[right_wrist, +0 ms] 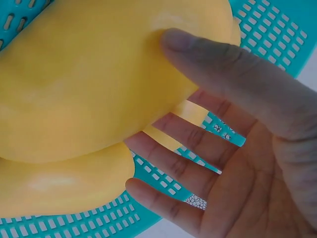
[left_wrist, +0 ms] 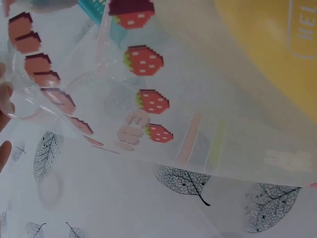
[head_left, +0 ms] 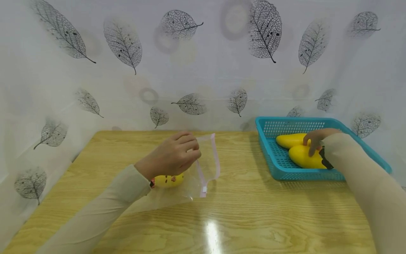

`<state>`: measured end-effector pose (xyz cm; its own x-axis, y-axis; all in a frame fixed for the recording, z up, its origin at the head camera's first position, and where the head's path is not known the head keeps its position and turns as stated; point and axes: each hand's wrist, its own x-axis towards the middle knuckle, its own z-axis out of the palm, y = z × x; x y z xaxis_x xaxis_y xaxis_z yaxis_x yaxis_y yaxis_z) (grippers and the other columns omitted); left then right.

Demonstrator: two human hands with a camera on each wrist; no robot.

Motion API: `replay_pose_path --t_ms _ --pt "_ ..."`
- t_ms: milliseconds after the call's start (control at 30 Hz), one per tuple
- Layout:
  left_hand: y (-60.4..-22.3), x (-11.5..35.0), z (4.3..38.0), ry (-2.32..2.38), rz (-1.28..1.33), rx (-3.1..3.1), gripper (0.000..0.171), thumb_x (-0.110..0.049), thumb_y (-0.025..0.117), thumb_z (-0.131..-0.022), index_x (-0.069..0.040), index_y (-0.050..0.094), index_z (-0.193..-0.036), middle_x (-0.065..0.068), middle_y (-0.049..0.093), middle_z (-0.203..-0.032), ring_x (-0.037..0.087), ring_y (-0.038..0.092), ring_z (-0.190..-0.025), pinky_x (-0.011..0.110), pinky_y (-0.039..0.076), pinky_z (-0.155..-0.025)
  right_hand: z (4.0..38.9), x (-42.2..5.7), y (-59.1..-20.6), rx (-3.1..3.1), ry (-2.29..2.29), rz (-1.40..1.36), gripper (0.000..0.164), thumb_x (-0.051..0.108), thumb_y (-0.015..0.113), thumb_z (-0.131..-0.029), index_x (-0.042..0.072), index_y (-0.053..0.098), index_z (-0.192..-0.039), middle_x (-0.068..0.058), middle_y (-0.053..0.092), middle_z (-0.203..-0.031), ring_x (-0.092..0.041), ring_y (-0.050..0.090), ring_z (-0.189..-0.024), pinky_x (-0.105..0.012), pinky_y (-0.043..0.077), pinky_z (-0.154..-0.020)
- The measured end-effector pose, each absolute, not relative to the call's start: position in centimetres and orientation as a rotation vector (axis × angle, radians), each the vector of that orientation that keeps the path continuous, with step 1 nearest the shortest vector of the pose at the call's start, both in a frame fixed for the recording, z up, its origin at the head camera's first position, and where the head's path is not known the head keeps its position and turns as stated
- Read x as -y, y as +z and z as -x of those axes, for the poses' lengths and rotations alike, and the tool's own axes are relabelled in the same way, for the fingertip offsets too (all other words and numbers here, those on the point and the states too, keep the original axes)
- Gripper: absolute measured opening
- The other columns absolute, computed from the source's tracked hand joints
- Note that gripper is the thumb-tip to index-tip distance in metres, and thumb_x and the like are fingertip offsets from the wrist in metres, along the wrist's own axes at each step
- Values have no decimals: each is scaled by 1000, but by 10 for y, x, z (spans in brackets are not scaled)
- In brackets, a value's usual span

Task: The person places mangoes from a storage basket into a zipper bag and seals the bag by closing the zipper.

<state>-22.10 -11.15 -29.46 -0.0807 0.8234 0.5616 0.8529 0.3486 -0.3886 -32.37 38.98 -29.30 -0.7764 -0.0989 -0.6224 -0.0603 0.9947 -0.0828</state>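
A clear zip bag (head_left: 205, 155) with a pink closure strip and printed strawberries lies on the table, its mouth toward the right. My left hand (head_left: 177, 151) pinches the bag near that mouth; in the left wrist view its fingertips (left_wrist: 5, 99) show at the left edge against the plastic. Inside the bag is a yellow mango (head_left: 167, 181), partly hidden below the left wrist. Over in the blue basket (head_left: 304, 175), my right hand (head_left: 320, 138) grips the nearer mango (head_left: 301, 157), thumb on top and fingers around its underside. Another mango (head_left: 285, 140) lies behind it.
The wooden table (head_left: 241, 218) extends between the bag and the basket. Behind it hangs a pale curtain (head_left: 206, 70) printed with dark leaves, close to the basket's back rim. A white slider (head_left: 204, 189) sits on the bag's closure strip.
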Motion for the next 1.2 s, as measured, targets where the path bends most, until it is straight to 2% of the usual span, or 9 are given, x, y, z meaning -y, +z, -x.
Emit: replay_pose_path --t_ms 167,333,633,767,967,1200 --pt "-295 112 221 -55 1465 1889 5 -10 59 -86 -11 60 -81 1 60 -81 20 58 -84 37 48 -95 320 -385 -293 -2476 -135 112 78 32 76 -76 -7 41 -134 -39 36 -133 -43 56 -104 -44 53 -78" --pt "-296 112 221 -51 1463 1898 7 -10 56 -87 -12 59 -81 1 60 -81 20 58 -84 37 47 -95 317 -381 -291 -2482 -138 127 79 33 75 -76 -8 40 -133 -40 35 -133 -49 52 -108 -44 54 -79" --pt "-297 112 223 -41 1455 1891 6 -10 66 -82 -11 60 -81 1 60 -82 20 59 -85 37 48 -95 323 -371 -294 -2491 -163 99 78 37 73 -78 -7 41 -132 -40 30 -135 -40 56 -101 -42 54 -76" --pt "-297 111 224 -37 1454 1884 6 -10 65 -81 -11 60 -81 1 60 -81 20 58 -85 37 48 -94 329 -364 -296 -2479 -148 120 78 41 71 -79 -7 41 -132 -40 31 -136 -40 58 -101 -45 53 -77" --pt "-296 111 223 -44 1458 1878 5 -10 64 -82 -11 60 -81 1 60 -81 20 58 -84 37 48 -94 337 -356 -298 -2459 -100 179 77 47 66 -81 -7 42 -132 -37 37 -134 -33 61 -95 -51 51 -78" --pt "-296 111 223 -51 1460 1892 5 -11 61 -85 -11 60 -80 1 60 -81 20 58 -84 36 47 -95 346 -342 -302 -2449 -115 265 76 45 60 -87 -13 37 -131 -38 39 -131 -36 62 -96 -52 52 -82"
